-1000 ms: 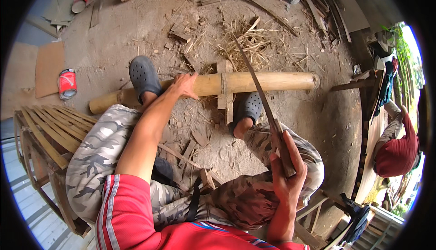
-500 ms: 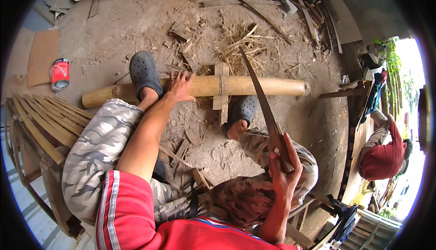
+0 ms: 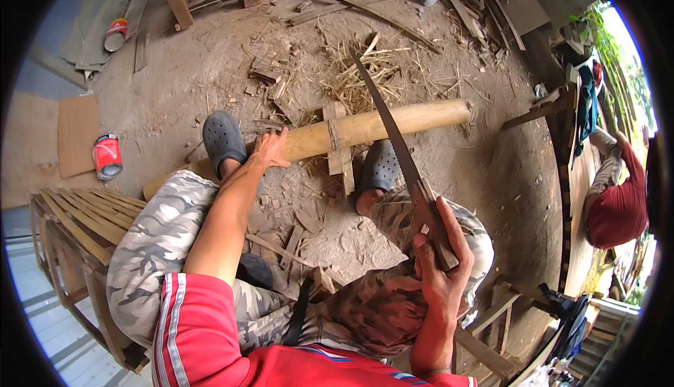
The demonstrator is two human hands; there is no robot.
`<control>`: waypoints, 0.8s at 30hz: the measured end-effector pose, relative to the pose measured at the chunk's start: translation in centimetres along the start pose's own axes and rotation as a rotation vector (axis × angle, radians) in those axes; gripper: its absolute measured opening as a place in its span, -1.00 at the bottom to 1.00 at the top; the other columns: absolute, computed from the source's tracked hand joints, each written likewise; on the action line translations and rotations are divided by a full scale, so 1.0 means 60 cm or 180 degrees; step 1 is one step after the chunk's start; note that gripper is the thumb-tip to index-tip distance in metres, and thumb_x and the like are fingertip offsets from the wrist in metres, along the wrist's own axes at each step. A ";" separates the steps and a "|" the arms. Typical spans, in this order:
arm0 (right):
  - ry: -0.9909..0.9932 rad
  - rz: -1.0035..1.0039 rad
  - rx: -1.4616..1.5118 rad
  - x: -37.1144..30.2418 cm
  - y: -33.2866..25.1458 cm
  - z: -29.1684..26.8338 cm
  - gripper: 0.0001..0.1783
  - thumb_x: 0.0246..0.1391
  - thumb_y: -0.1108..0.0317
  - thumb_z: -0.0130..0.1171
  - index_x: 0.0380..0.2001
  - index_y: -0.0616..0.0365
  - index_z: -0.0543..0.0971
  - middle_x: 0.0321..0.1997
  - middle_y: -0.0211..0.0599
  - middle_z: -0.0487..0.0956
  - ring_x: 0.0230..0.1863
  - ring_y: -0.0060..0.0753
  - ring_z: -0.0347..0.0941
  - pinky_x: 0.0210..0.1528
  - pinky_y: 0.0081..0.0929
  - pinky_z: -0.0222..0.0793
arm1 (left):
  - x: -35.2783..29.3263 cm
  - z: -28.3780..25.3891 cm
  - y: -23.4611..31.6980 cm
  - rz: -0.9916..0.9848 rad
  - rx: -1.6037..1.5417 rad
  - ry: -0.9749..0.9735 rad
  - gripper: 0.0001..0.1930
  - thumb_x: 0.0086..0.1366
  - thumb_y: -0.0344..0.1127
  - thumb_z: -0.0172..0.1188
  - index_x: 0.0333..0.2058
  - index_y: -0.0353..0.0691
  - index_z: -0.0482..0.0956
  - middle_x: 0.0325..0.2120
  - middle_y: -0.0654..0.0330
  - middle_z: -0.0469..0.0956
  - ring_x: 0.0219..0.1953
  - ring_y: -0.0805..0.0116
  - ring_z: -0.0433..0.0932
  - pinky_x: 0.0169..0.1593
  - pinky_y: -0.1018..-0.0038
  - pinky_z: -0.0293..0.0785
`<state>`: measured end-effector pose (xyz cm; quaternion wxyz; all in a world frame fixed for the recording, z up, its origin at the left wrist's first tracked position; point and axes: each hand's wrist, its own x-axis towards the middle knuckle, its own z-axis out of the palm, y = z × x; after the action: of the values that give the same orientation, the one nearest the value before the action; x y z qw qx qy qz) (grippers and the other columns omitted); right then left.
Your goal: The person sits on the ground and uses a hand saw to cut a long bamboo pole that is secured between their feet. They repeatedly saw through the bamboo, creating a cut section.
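A thick bamboo pole (image 3: 432,116) lies across the ground, over a short wooden block (image 3: 342,162). My left hand (image 3: 269,150) rests on the pole left of the block, its fingers spread over the top. My left clog (image 3: 223,136) is up against the pole beside that hand; my right clog (image 3: 380,165) stands on the near side of it, right of the block. In my right hand (image 3: 448,253), a handsaw (image 3: 393,138) is gripped by its wooden handle. Its long dark blade points up and away, appearing to cross in front of the pole; contact cannot be told.
Straw and wood scraps (image 3: 368,74) litter the dirt floor beyond the pole. Bamboo slats (image 3: 91,211) stand at the left, with a red can (image 3: 107,156) beyond. Loose boards (image 3: 379,18) lie at the back. Another person (image 3: 618,208) in dark red sits bent at the far right.
My view has turned, so the surroundings appear rotated and the pole slants up to the right. The saw tip now appears farther up and left. Both hands keep their holds.
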<state>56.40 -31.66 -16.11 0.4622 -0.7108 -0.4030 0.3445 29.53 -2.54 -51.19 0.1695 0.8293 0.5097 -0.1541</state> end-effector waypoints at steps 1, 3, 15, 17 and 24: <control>-0.0009 -0.0004 0.0049 -0.001 0.000 -0.001 -0.38 0.10 0.58 0.24 0.27 0.25 0.44 0.09 -0.13 0.64 0.10 -0.51 0.49 0.17 -0.53 0.32 | -0.002 0.001 0.000 -0.0002 0.0028 0.0015 0.31 -0.25 0.18 0.57 0.40 -0.19 -0.02 -0.01 -0.29 0.45 0.02 -0.24 0.52 0.12 -0.06 0.46; 0.0010 0.0021 0.0099 0.000 -0.002 0.004 -0.38 0.10 0.58 0.25 0.27 0.25 0.44 0.08 -0.13 0.64 0.08 -0.51 0.50 0.15 -0.55 0.33 | -0.007 0.002 -0.005 -0.0018 0.0078 0.0044 0.32 -0.25 0.20 0.57 0.40 -0.19 -0.03 -0.01 -0.28 0.45 0.04 -0.21 0.51 0.12 -0.02 0.46; 0.0166 0.0119 -0.0072 -0.029 -0.032 0.042 -0.35 0.13 0.63 0.20 0.32 0.22 0.38 -0.10 -0.33 0.65 -0.55 -0.80 0.27 -0.53 -0.77 0.16 | 0.015 0.027 0.000 -0.0167 -0.0776 0.0274 0.32 -0.41 0.03 0.71 0.34 -0.17 0.10 0.08 -0.32 0.39 0.14 -0.29 0.42 0.21 -0.03 0.39; 0.0204 0.0087 0.0104 -0.034 -0.028 0.064 -0.34 0.13 0.63 0.21 0.33 0.21 0.37 -0.22 -0.40 0.63 -0.63 -0.81 0.20 -0.62 -0.76 0.10 | 0.017 0.030 -0.004 -0.0194 -0.0881 0.0248 0.32 -0.42 0.00 0.71 0.34 -0.16 0.09 0.11 -0.33 0.35 0.16 -0.30 0.40 0.22 -0.04 0.38; 0.0028 0.0413 -0.0174 -0.043 0.045 0.098 -0.39 0.13 0.61 0.22 0.29 0.22 0.43 0.13 -0.15 0.59 0.01 -0.52 0.49 0.03 -0.57 0.39 | 0.025 0.030 -0.015 -0.0102 -0.0986 0.0454 0.34 -0.42 0.04 0.69 0.36 -0.20 0.08 0.09 -0.32 0.39 0.15 -0.30 0.40 0.26 -0.06 0.31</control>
<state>50.88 -32.40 -20.29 0.4211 -0.7493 -0.3633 0.3595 29.19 -1.77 -53.56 0.2561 0.7939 0.5512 -0.0171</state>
